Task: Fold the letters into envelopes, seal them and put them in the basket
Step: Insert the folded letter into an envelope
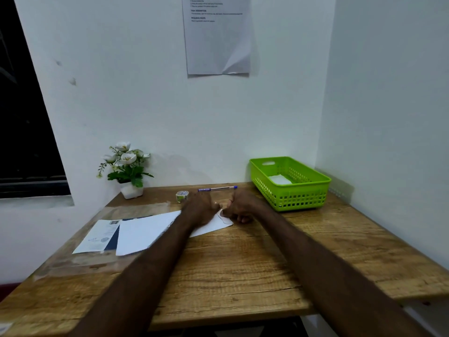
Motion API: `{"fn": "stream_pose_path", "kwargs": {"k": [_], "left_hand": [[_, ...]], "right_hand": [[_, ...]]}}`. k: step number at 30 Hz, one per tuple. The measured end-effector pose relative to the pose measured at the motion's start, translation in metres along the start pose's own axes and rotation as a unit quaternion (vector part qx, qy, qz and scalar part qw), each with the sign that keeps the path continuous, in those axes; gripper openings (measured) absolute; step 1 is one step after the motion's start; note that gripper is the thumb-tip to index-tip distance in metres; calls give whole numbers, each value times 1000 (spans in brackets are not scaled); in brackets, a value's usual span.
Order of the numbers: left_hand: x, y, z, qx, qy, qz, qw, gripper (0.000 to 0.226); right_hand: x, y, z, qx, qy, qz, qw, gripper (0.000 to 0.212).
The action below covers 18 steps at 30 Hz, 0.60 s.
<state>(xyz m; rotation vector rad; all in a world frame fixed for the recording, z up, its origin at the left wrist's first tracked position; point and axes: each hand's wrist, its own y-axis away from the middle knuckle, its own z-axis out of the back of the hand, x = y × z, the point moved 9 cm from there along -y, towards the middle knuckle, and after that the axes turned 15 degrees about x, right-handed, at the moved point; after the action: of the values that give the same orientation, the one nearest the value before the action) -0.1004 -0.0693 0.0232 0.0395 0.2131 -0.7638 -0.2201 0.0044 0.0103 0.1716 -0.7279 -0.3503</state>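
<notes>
**Sticker may go on crooked**

My left hand presses the envelope flat on the table; my right hand pinches something small at its edge. If the envelope slips, the seal could wrinkle. The basket sits near.

On the wooden surface I see a white sheet at left, partly over a printed envelope. Behind it, a tape roll and blue pen; the potted white flowers stand far left, and the green plastic basket at right holds white paper.
</notes>
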Motion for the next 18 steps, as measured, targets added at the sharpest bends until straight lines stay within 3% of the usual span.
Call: {"fn": "stream_pose_path", "kwargs": {"k": [7,13,18], "left_hand": [[4,1,4,-18,38,15,999,44],[9,-1,6,1,5,61,998,51],[18,0,15,-17,117,16,993,30]], "right_hand": [[1,-1,4,-16,24,-14,999,28],[2,0,4,-20,32,-12,999,32],[3,0,4,-27,40,-9,999,31]]}}
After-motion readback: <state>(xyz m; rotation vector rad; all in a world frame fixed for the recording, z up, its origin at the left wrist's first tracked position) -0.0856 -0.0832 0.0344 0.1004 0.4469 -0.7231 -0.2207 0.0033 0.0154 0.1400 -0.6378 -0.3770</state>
